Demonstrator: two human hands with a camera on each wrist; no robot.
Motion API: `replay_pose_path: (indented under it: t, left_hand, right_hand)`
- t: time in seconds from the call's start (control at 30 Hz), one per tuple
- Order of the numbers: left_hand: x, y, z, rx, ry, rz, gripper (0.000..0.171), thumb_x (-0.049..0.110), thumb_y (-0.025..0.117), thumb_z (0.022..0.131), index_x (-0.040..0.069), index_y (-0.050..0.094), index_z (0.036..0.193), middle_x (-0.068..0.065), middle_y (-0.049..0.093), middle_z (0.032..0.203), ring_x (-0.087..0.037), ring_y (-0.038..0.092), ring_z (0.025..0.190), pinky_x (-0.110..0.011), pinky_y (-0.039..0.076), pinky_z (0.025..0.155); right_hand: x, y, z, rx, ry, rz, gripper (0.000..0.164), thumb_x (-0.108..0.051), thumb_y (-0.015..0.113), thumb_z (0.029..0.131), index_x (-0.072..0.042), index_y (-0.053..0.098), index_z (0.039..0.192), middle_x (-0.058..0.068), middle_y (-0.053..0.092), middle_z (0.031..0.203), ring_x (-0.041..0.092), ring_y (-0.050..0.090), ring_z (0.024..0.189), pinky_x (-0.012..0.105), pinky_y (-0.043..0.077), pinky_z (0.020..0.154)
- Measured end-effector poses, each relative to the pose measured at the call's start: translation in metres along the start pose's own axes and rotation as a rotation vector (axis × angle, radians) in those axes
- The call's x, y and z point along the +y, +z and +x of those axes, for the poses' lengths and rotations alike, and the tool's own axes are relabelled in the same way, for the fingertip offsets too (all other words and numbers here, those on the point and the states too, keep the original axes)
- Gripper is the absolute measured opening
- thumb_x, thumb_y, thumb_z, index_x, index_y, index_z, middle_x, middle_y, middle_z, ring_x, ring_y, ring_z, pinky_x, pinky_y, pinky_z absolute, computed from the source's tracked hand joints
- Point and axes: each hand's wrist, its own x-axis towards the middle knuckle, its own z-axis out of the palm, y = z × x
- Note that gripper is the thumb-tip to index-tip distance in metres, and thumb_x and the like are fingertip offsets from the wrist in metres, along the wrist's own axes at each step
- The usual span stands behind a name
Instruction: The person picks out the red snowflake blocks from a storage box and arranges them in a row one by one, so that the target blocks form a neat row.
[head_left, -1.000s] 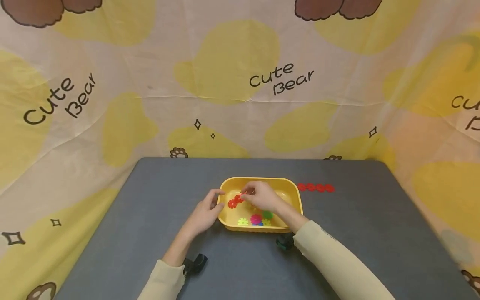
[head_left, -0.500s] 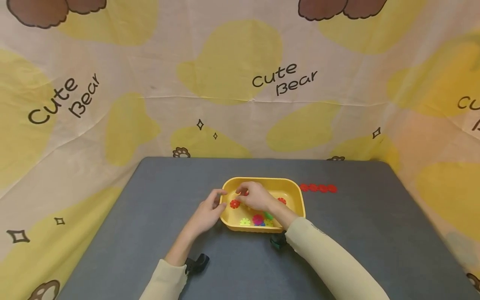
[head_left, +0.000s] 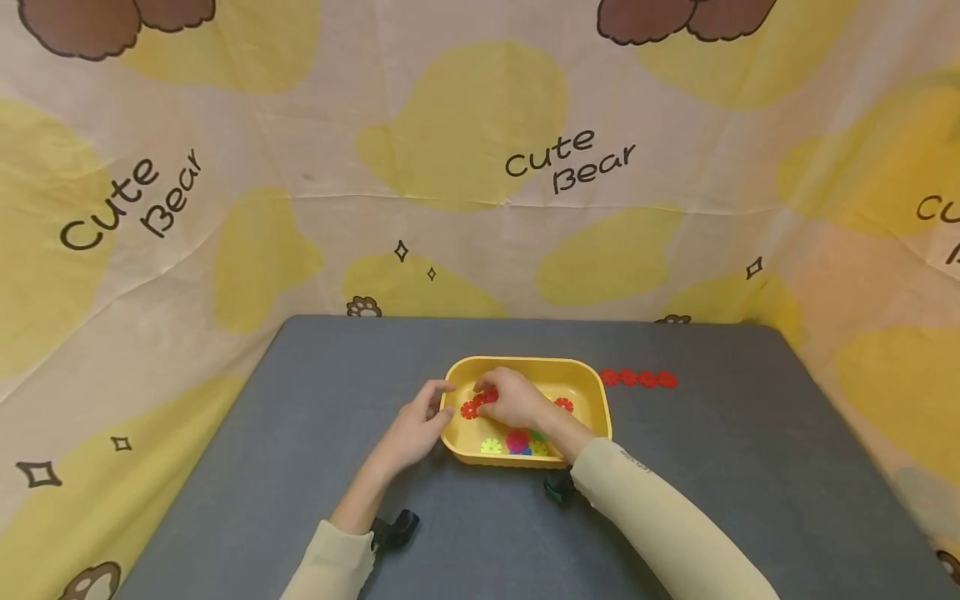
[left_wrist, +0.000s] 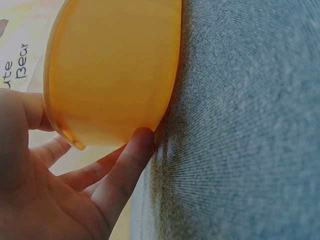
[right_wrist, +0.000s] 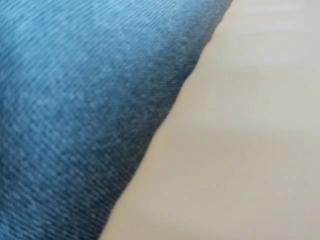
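Observation:
A yellow plastic tub point(head_left: 592, 385) stands on the table. My left hand point(head_left: 408, 429) grips its left end, and the left wrist view shows the fingertips against the outer wall point(left_wrist: 115, 75) and the rim. Inside the tub, my right hand point(head_left: 513, 398) reaches to the left part and pinches at red snowflake discs, its fingers partly hiding them. One red disc point(head_left: 468, 410) shows just left of those fingers. Another red disc point(head_left: 564, 405) lies to the right behind the wrist. Only table and pale sleeve point(right_wrist: 225, 150) fill the right wrist view.
Along the tub's near wall lie a yellow-green disc point(head_left: 491, 447), a pink disc point(head_left: 517, 442) and a few more colours. Beyond its right end, a row of several red discs point(head_left: 637, 379) rests on the grey table point(head_left: 720, 467). A printed cloth point(head_left: 465, 125) hangs behind.
My right hand has shifted slightly left inside the tub, and a red disc now shows behind its wrist. My left hand stays at the tub's end.

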Motion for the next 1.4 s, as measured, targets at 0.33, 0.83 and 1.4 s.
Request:
replay_pose_path:
  t: [0.33,0.83,1.4]
  left_hand:
    - [-0.0001,0.0002,-0.0016,-0.002,0.007,-0.003,0.036,0.020,0.057,0.104,0.016,0.050,0.138,-0.009,0.063,0.106,-0.020,0.056,0.072,-0.034,0.045,0.062]
    - [0.0005,-0.0005,-0.0021,-0.006,-0.007,0.011,0.037,0.021,0.057,0.104,0.016,0.050,0.139,-0.008,0.063,0.103,-0.020,0.056,0.070,-0.035,0.045,0.061]
    - [-0.0007,0.0008,-0.0020,0.010,-0.009,0.009,0.036,0.022,0.058,0.103,0.018,0.050,0.138,-0.010,0.063,0.108,-0.020,0.057,0.074,-0.036,0.046,0.062]
  right_hand:
    - [-0.0017,0.0030,0.0004,-0.031,0.025,-0.058,0.030,-0.016,0.081,0.087,-0.005,0.073,0.114,0.005,0.068,0.105,0.022,0.058,0.098,0.041,0.049,0.096]
    - [-0.0016,0.0036,-0.0012,-0.039,0.050,-0.055,0.025,-0.024,0.082,0.086,-0.013,0.069,0.105,-0.001,0.059,0.094,0.019,0.055,0.088,0.036,0.050,0.084]
    - [0.0007,0.0058,-0.0029,-0.043,0.046,-0.003,0.025,-0.021,0.080,0.089,-0.017,0.065,0.108,-0.003,0.061,0.085,0.017,0.058,0.079,0.031,0.050,0.074]
